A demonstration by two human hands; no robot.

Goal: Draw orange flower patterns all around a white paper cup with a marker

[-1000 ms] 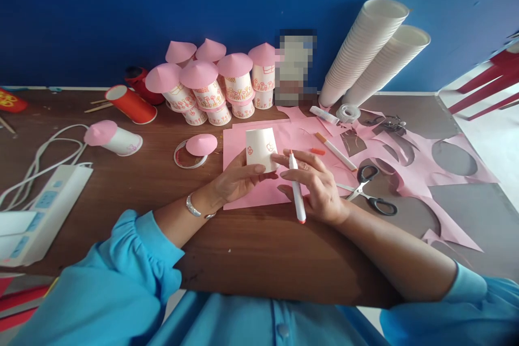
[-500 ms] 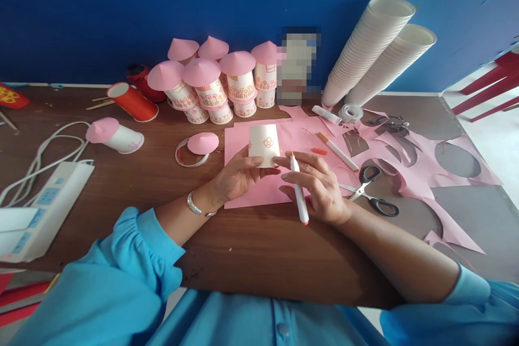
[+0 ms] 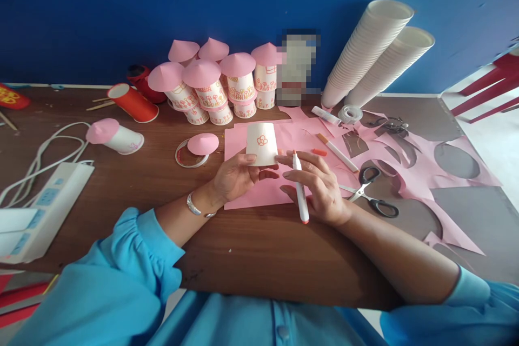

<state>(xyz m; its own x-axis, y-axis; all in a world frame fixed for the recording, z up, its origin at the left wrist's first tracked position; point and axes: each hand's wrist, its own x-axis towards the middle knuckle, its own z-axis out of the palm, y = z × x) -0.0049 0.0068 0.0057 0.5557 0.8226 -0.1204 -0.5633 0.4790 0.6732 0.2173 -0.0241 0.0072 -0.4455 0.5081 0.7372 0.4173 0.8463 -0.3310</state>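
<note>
A white paper cup (image 3: 259, 152) with a red-orange flower drawn on its side is held upside down, wide rim downward, over pink paper sheets (image 3: 239, 194). My left hand (image 3: 237, 175) grips it at the lower left, thumb on the front. Between the fingers of my right hand (image 3: 318, 186) is a white marker (image 3: 300, 194), its uncapped orange tip pointing up and away from me. A fingertip of that hand touches or nearly touches the cup's lower right edge. The red marker cap (image 3: 319, 152) lies on the pink paper beyond the hand.
Decorated cup towers with pink cone roofs (image 3: 200, 73) stand by the blue wall. Two tall cup stacks (image 3: 368, 43) lean at the back right. Scissors (image 3: 371, 192), a second marker (image 3: 337, 152), clear tape (image 3: 351, 113) and cut pink paper (image 3: 441, 173) lie right; a power strip (image 3: 52, 205) is left.
The cup has turned in my hands, bringing its flower round to the left and the earlier left-edge drawing out of sight. The marker is still in my right hand.
</note>
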